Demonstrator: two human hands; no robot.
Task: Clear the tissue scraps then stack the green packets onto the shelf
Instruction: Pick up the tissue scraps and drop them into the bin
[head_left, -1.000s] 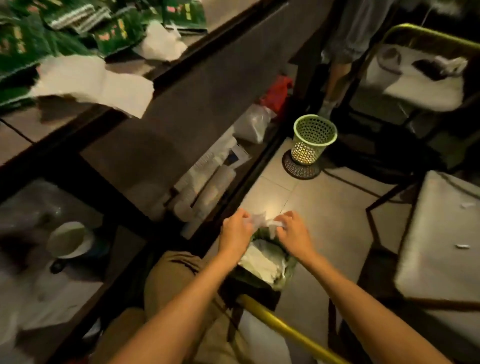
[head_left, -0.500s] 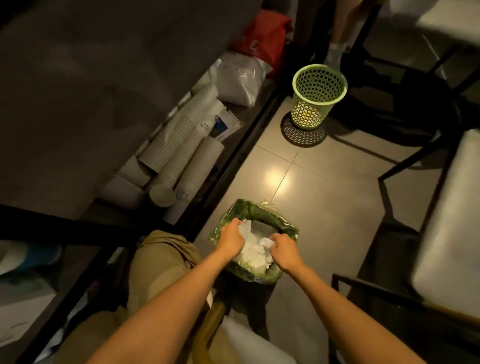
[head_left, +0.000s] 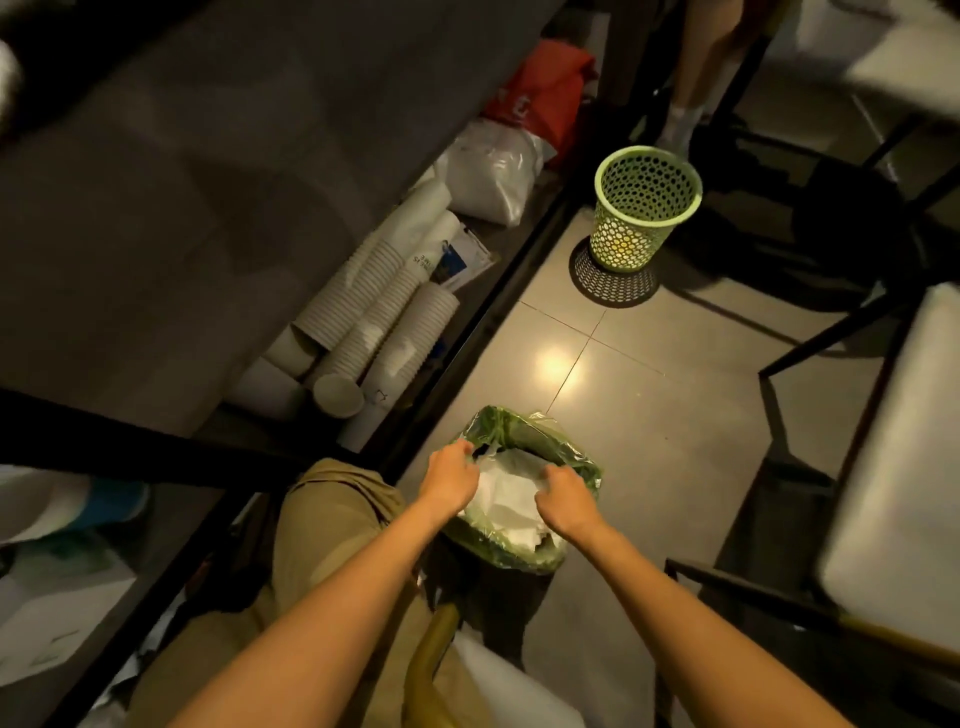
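White tissue scraps (head_left: 506, 493) lie crumpled inside a small bin with a green plastic liner (head_left: 584, 467) on the tiled floor in front of me. My left hand (head_left: 449, 470) hovers at the bin's left rim with its fingers loosely curled. On the other side, my right hand (head_left: 566, 496) hangs over the tissue near the right rim, fingers curled downward. I see nothing held in either hand. The dark shelf unit (head_left: 208, 208) rises on my left. No green packets are in view.
Stacks of paper cups (head_left: 374, 317) and white plastic bags (head_left: 493, 171) lie on the low shelf. A green mesh basket (head_left: 644, 208) stands further along the floor, with a person's leg (head_left: 691, 78) behind it. Dark chair frames (head_left: 841, 332) and white cushions (head_left: 893, 493) crowd the right.
My view has tilted down, so the tabletop with packets left the frame. Both hands lowered the tissue into the lined bin, then moved slightly apart, leaving it inside.
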